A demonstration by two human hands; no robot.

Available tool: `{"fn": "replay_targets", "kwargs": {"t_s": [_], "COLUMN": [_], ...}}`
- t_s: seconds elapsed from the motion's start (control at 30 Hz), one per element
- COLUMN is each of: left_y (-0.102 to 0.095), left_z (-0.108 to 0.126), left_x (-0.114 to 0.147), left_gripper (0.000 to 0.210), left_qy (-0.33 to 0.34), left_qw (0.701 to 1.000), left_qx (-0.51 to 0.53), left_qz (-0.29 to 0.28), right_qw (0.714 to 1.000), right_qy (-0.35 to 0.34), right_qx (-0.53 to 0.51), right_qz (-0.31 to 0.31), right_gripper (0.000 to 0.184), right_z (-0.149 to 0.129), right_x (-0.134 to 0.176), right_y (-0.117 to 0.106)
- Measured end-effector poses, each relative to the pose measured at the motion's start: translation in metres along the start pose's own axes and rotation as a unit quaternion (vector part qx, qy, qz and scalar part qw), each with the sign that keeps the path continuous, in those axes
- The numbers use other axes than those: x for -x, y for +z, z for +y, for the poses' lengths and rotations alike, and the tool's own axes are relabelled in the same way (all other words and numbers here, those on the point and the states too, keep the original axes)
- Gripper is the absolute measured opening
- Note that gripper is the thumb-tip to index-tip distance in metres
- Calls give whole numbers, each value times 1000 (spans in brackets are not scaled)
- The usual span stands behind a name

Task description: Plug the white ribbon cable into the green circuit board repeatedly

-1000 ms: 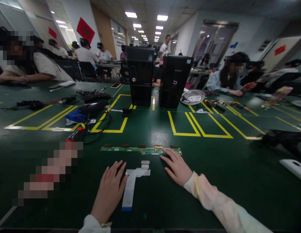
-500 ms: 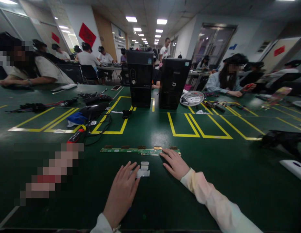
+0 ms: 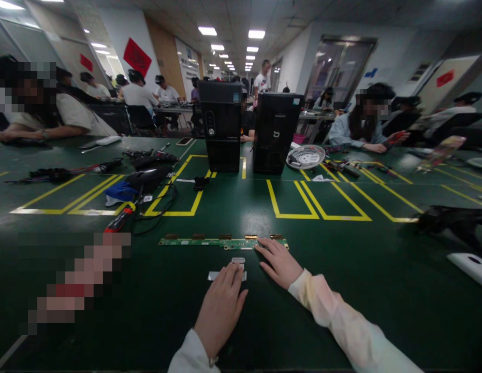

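A long, narrow green circuit board (image 3: 198, 242) lies across the table in front of me, with several copper-brown tabs along its far edge. My right hand (image 3: 278, 261) rests at its right end, fingers stretched out and the tips touching the board. Nearer to me is a short, flat silver-white ribbon cable (image 3: 214, 276) with a connector at its far end. On top of this cable lies my left hand (image 3: 222, 295), flat with its fingers extended, hiding the cable's middle. Neither hand grips anything.
Two black computer towers (image 3: 221, 129) stand beyond the yellow tape outlines. A red-black tool (image 3: 118, 221), cables and a blue item (image 3: 121, 190) lie at left. A round white grille (image 3: 306, 156) sits back right, a white object (image 3: 468, 268) far right. Other people sit around.
My left hand has moved right and now covers the cable's middle, exposing its left end. The cable has shifted slightly right. My right hand stays on the board.
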State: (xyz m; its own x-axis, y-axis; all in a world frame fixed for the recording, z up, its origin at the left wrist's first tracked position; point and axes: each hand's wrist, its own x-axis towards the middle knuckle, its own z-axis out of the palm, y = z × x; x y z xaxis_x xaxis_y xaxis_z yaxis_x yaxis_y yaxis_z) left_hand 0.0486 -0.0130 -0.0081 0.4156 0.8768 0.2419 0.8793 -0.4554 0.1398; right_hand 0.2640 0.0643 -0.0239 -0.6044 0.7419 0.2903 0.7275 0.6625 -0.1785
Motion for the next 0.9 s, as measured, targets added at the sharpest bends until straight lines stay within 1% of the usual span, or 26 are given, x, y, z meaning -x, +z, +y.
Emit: {"fn": "replay_targets", "kwargs": {"t_s": [0.13, 0.27, 0.47, 0.7, 0.9], "left_y": [6, 10, 14, 19, 12], "left_z": [11, 13, 12, 9, 9], "left_x": [-15, -22, -23, -22, -23], "left_gripper": [45, 46, 50, 48, 48], "left_qy": [3, -1, 1, 11, 19], "left_qw": [1000, 1000, 1000, 1000, 1000], "left_qx": [-2, 7, 8, 22, 20], "left_qz": [-7, -8, -13, 17, -4], "right_qw": [1000, 1000, 1000, 1000, 1000], "right_qy": [-1, -1, 4, 9, 11], "right_qx": [0, 2, -1, -4, -6], "right_qz": [9, 10, 1, 5, 3], "right_gripper": [44, 44, 44, 44, 45], "right_z": [0, 0, 0, -1, -1], "right_x": [0, 0, 0, 0, 0], "right_y": [0, 1, 1, 1, 0]}}
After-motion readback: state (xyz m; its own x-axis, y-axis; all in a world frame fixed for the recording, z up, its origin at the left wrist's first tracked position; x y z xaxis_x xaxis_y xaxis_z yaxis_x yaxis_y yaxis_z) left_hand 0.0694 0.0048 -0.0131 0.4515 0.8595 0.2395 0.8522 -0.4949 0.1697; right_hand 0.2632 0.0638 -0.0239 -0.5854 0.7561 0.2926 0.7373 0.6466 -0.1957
